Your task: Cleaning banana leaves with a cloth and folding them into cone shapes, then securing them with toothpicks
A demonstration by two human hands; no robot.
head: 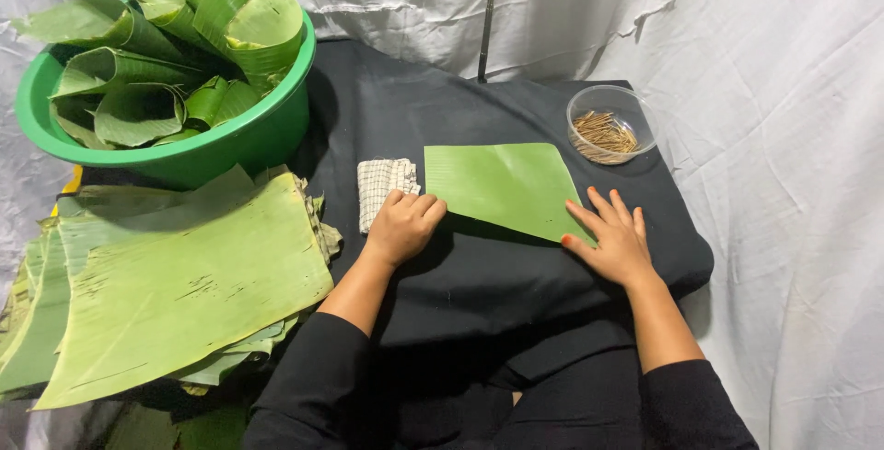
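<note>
A: Quick one, where's the cut leaf piece (502, 185) sitting?

B: Lying flat on the black-draped bench (479, 275), just left of the clear bowl (610, 123) of thin sticks. Its long edge is running left to right, with one corner pointing toward the person.

A: Hands?

B: The left hand (403, 224) is curling into a loose fist, knuckles touching the leaf's near-left edge, grasping nothing that I can see. The right hand (612, 240) is lying spread flat, fingertips pressing the leaf's near-right corner.

A: Which grip is nearer?

B: Both are touching it, one per end, leaf lying just beyond them.

A: Anything else near the leaf?

B: Checked cloth (382, 187) touching its left side; green basin (184, 141) of rolled leaves and a leaf stack (175, 284) further left.
</note>
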